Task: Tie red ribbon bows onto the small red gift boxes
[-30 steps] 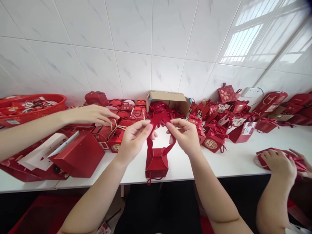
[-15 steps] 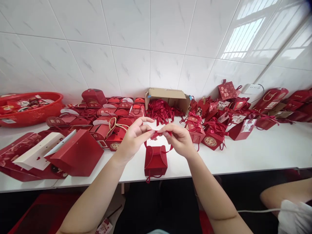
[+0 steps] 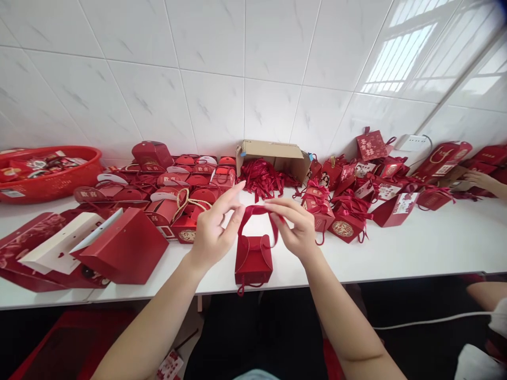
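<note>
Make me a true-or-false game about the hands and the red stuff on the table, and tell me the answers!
1. A red ribbon loops up between the left hand and the right hand. True.
2. Both of those hands are tucked inside the small red box. False: they are outside the small red box, up by the ribbon.
3. A cardboard box stands by the wall, with a pile of red ribbons at its opening. True.
4. The table is black. False: the table is white.
5. The red tub is on the left side. True.
</note>
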A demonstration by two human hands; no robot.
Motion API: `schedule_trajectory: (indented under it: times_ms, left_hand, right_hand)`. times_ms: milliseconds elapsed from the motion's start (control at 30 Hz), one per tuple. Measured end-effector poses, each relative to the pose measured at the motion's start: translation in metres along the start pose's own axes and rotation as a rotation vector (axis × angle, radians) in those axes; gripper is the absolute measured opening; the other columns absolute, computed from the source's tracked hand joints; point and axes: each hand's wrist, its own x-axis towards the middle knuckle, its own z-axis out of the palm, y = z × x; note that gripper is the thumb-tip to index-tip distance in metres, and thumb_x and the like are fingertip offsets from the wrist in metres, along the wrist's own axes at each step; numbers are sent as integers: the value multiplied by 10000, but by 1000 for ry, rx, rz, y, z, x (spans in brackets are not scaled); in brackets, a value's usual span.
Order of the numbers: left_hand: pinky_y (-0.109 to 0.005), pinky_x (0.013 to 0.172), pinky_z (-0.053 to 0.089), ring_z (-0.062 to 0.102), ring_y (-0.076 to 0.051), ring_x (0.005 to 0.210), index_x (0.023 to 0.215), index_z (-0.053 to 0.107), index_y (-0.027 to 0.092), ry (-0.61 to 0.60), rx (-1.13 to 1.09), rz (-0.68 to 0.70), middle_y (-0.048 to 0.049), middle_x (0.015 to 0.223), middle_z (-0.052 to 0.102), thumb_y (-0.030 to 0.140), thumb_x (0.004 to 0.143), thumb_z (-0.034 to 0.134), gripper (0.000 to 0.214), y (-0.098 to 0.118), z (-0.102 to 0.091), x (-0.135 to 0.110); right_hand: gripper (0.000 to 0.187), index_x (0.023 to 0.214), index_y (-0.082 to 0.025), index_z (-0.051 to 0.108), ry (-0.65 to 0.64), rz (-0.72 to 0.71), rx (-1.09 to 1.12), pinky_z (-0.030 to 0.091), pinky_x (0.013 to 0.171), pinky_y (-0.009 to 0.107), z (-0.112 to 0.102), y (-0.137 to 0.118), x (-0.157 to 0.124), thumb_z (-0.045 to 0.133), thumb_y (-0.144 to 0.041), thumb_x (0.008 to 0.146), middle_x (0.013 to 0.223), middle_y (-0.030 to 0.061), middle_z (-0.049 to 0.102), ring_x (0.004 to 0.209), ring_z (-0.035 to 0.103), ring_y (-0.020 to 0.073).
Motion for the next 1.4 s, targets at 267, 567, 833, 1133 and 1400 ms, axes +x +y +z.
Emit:
schedule_trajectory:
  times_ms: [267, 567, 833, 1133, 1400]
  left_hand:
    - [-154, 755, 435, 475, -116, 637, 1085, 686, 244, 375, 281, 48, 42, 651, 530, 33, 593, 734, 538, -34, -53, -27]
    - [-360, 867, 427, 566, -223, 778, 840, 705, 223, 120, 744, -22, -30, 728, 635, 203, 720, 635, 140, -133, -84, -89]
    - [-357, 937, 458, 549, -209, 1081, 1071, 535, 219, 16, 363, -39, -70, 1095, 562, 300, 837, 570, 250, -115, -27, -75]
    - [-353, 850, 470, 555, -199, 987, 1114, 450, 225, -97, 417, -116, -59, 1030, 528, 296, 809, 590, 343, -119, -15, -67]
    - [-343, 839, 466, 553, -194, 974, 1114, 450, 230, -101, 427, -105, -50, 1014, 523, 289, 801, 591, 349, -117, -13, -67]
  right_hand:
    - [203, 894, -205, 674, 558, 621, 31, 470, 774, 331, -34, 27, -98, 540, -356, 870, 903, 56, 667, 847, 610, 187]
    - [434, 1097, -156, 618, 465, 849, -386, 468, 831, 426, -54, 55, -181, 562, -468, 801, 1144, 149, 573, 1020, 556, 265]
    - [317, 1101, -199, 616, 25, 628, -107, 394, 1008, 427, -10, 41, -120, 379, -339, 944, 1172, 118, 593, 1155, 522, 225]
    - [510, 1298, -214, 416, -230, 707, 33, 516, 679, 307, 15, 31, -107, 561, -395, 844, 1099, 98, 537, 788, 583, 159]
    - [509, 1262, -194, 411, -319, 709, -13, 515, 700, 318, 24, 14, -92, 593, -341, 810, 1026, 96, 623, 763, 606, 175]
